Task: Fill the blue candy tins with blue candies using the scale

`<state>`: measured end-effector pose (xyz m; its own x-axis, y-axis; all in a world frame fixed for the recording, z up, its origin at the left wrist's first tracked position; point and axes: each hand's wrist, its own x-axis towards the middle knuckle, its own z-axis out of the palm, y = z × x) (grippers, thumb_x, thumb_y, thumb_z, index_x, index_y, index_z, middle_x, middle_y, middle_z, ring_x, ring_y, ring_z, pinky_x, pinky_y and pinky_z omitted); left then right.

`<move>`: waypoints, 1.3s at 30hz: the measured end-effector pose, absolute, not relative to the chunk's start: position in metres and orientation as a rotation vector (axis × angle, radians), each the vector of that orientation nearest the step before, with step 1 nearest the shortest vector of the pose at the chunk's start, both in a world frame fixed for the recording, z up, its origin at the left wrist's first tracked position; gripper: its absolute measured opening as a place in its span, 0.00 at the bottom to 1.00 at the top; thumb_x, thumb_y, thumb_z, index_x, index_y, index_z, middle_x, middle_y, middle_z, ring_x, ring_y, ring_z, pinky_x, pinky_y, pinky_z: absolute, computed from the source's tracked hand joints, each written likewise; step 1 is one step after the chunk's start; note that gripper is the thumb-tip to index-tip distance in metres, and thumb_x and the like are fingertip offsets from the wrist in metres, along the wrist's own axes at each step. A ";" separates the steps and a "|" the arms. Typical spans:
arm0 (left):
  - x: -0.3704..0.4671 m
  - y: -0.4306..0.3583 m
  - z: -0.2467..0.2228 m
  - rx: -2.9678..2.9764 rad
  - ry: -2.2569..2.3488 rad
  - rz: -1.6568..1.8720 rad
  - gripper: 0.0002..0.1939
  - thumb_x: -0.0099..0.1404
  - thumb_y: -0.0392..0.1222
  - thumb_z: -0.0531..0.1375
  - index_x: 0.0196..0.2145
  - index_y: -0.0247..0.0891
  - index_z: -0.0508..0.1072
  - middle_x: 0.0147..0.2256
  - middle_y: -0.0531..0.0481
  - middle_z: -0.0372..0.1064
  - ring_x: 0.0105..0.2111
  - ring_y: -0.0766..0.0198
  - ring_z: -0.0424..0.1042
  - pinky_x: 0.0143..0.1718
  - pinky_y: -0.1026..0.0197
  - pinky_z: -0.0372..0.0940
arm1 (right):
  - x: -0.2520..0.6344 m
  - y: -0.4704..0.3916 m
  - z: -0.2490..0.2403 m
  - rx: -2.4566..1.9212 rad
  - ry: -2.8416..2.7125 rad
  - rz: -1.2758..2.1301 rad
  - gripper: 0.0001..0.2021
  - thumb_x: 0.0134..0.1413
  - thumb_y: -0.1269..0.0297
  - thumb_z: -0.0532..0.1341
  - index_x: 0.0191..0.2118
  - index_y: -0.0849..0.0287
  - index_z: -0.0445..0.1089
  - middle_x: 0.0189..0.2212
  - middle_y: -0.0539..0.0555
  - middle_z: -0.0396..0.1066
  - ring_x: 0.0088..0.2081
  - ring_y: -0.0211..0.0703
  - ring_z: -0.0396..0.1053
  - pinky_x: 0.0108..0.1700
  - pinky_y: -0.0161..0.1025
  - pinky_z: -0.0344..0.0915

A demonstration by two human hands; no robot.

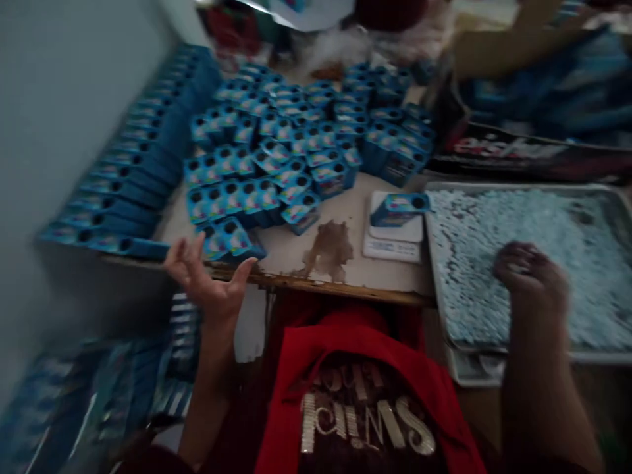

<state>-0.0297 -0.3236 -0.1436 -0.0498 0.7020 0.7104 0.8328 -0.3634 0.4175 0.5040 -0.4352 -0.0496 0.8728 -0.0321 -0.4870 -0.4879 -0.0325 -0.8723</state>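
My left hand (210, 280) is held palm up with fingers spread at the table's front edge, close to two blue boxes (232, 238) with dark round holes in their tops. Nothing sits in its palm. Over at the right, my right hand (528, 266) is closed around some of the pale blue-white pieces, above a metal tray (433, 263) full of them. The pieces (474, 289) are too small to name. Between my hands stands a white scale (392, 249), and one blue box (399, 207) rests on its platform.
Many similar blue boxes (276, 158) crowd the table in rows. A long row of them (133, 164) lines the wall on the left. Behind the tray is a dark printed carton (518, 151) with blue things inside. A brown stain (330, 250) marks the tabletop.
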 end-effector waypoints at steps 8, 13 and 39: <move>0.068 -0.309 -0.104 -2.456 -0.939 -1.487 0.29 0.74 0.53 0.77 0.69 0.52 0.84 0.68 0.38 0.78 0.72 0.32 0.76 0.80 0.27 0.66 | 0.564 -0.496 -0.065 -1.464 -0.283 0.889 0.24 0.54 0.68 0.73 0.25 0.52 0.53 0.28 0.40 0.40 0.33 0.38 0.27 0.31 0.44 0.32; 0.161 -0.279 -0.107 -2.806 -0.920 -1.626 0.31 0.80 0.53 0.75 0.75 0.51 0.74 0.65 0.40 0.80 0.66 0.41 0.81 0.72 0.35 0.76 | 0.565 -0.469 -0.059 -1.447 -0.400 0.996 0.21 0.75 0.63 0.62 0.27 0.52 0.58 0.29 0.45 0.50 0.28 0.36 0.39 0.31 0.46 0.38; 0.194 -0.266 -0.125 -3.221 -1.233 -1.534 0.36 0.78 0.60 0.77 0.74 0.49 0.73 0.68 0.40 0.74 0.65 0.42 0.81 0.70 0.37 0.79 | 0.495 -0.322 0.014 -1.816 -2.127 0.677 0.11 0.72 0.53 0.78 0.45 0.55 0.85 0.38 0.51 0.78 0.46 0.50 0.75 0.48 0.44 0.62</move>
<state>0.1939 -0.2658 -0.1247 0.5088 0.7438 0.4334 0.2630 -0.6137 0.7445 0.4946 -0.3217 0.0139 -0.1825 0.9783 -0.0984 0.8552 0.1086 -0.5069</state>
